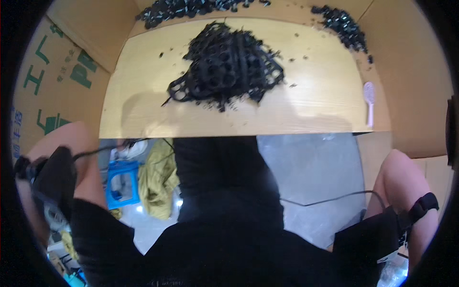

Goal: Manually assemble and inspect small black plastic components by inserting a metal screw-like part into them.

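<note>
1. middle of the pale wooden desk: heap of black perforated sheets, tangled, round holes showing, a few looped ends splayed out at left and right.
2. around the heap, scattered over the desk: small dark scraps, thickest at the near side.
3. beyond the far edge: long pile of small black pieces, some shiny. at the far right corner: second black pile, trailing toward the near side.
4. at the right edge of the desk: pale pink hairbrush, bristle end away from the lap, well apart from the heap.
5. left arm and right arm: both bent, drawn back beside the body, clear of the heap. black strap around the right one.
6. left grip, right grip: out of view; cannot tell whether spread, pressed together or pinching anything.
7. below the desk, left of the black-clothed lap: blue stool, olive-yellow cloth just beside.
8. right of the lap: dark cable, running toward the right arm.
</note>
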`<state>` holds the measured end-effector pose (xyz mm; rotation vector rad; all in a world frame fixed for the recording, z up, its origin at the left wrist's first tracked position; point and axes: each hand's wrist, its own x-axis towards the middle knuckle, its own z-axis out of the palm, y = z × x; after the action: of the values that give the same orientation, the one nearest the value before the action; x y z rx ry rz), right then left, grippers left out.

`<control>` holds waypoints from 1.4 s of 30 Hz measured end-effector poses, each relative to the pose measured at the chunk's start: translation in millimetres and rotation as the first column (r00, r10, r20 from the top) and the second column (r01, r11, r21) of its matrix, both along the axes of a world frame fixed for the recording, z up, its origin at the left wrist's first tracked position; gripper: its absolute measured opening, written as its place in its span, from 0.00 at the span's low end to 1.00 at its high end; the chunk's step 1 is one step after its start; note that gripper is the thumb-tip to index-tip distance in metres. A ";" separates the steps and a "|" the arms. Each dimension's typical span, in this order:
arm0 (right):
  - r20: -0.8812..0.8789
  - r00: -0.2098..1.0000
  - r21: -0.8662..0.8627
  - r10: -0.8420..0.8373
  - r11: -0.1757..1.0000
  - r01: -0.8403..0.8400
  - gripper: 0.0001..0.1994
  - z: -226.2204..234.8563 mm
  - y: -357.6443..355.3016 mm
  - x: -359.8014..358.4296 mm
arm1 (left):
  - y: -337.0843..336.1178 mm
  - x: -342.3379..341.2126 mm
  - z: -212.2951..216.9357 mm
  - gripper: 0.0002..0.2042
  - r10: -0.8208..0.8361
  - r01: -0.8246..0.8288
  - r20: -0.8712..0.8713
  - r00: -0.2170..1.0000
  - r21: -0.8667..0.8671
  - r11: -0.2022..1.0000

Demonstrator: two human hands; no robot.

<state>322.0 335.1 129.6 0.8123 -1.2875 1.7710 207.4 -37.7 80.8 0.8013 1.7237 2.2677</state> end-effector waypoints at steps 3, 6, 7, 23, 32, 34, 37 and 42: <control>0.059 0.992 -0.047 -0.108 0.993 0.111 0.22 -7.1 -21.6 -16.4 | 19.1 2.4 -5.3 0.17 0.003 -0.001 0.024 1.000 -0.106 0.994; 0.043 0.993 -0.102 -0.112 0.988 0.116 0.21 -8.8 -37.1 -32.2 | 30.9 3.2 -5.9 0.17 -0.030 0.036 0.042 0.999 -0.151 0.988; 0.017 0.996 -0.119 -0.092 0.988 0.093 0.20 -6.9 -39.3 -36.2 | 35.0 -1.0 -5.6 0.17 -0.049 0.054 0.035 0.998 -0.153 0.987; -0.170 0.948 -0.176 -0.269 0.955 0.240 0.14 30.2 -33.2 0.5 | 104.6 -22.3 -6.7 0.16 -0.117 0.110 -0.038 0.992 -0.146 0.983; 0.542 0.756 0.391 -0.367 0.907 0.160 0.16 -92.7 -35.2 -185.5 | 140.7 -38.0 -10.2 0.15 -0.170 0.163 -0.041 0.985 -0.133 0.978; 0.509 0.764 0.398 -0.396 0.895 0.199 0.15 -105.3 -45.0 -203.7 | 143.8 -41.7 -11.8 0.15 -0.171 0.166 -0.038 0.984 -0.117 0.979; 0.487 0.776 0.403 -0.400 0.891 0.207 0.15 -120.4 -51.4 -222.0 | 142.7 -45.7 -13.8 0.15 -0.169 0.165 -0.031 0.985 -0.105 0.981; 0.582 0.663 0.512 -0.472 0.845 0.152 0.18 -130.4 -55.7 -252.0 | 134.5 -50.4 -16.1 0.15 -0.166 0.164 -0.013 0.986 -0.063 0.984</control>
<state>70.0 279.4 -0.8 0.0550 -2.2241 1.5505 157.0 96.8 64.7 0.9184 1.6591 2.0958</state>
